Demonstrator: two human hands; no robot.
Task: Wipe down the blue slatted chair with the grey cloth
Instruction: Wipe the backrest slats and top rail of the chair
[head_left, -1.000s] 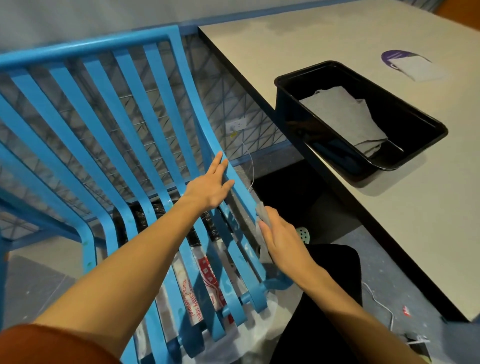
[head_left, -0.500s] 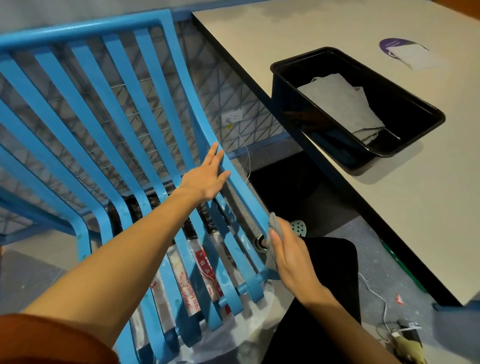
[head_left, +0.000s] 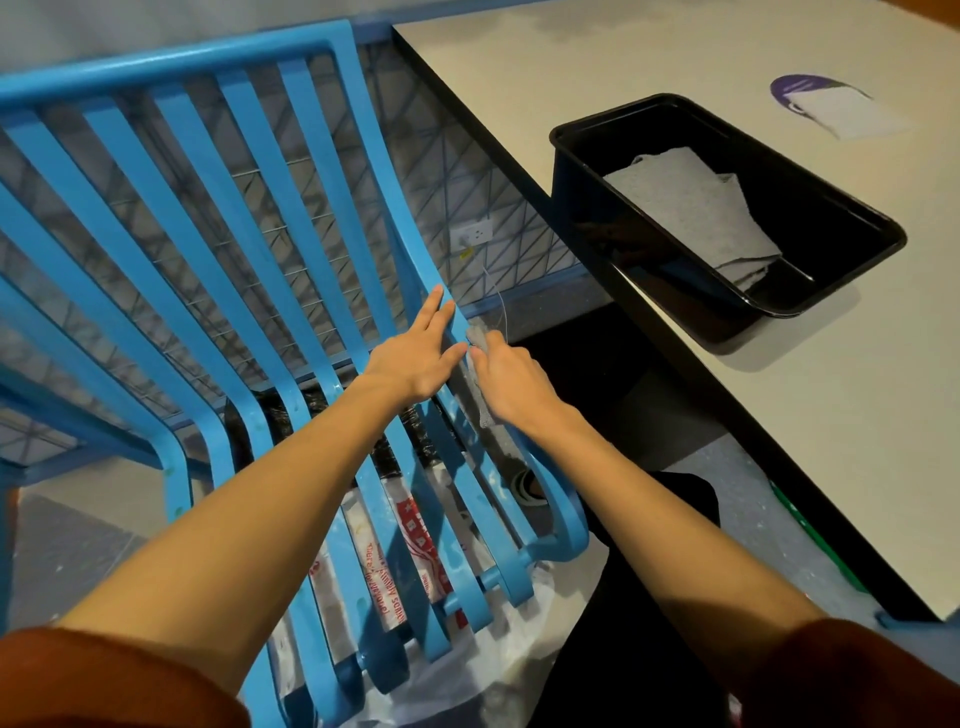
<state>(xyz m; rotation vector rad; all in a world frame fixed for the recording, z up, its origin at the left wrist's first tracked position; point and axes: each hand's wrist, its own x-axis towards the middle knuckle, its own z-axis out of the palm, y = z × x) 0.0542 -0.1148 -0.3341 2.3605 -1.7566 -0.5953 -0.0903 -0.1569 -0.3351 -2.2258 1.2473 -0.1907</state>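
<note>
The blue slatted chair (head_left: 218, 218) fills the left and middle of the head view, its back rising away from me and its seat slats curling down near me. My left hand (head_left: 415, 358) lies flat, fingers spread, on the rightmost slats where back meets seat. Right beside it, my right hand (head_left: 511, 384) is closed on the grey cloth (head_left: 480, 400), pressing it against the chair's right outer rail. Most of the cloth is hidden under the hand; a strip hangs below it.
A pale table (head_left: 727, 364) with a dark edge stands close on the right. On it sits a black tray (head_left: 582, 140) holding another folded grey cloth (head_left: 696, 208). Wire mesh fencing (head_left: 457, 171) runs behind the chair. White plastic sheeting and printed packaging (head_left: 410, 561) lie under the seat.
My right hand has slid the cloth up the right rail from near the seat's front to the bend beside my left hand. The left hand has stayed on the slats.
</note>
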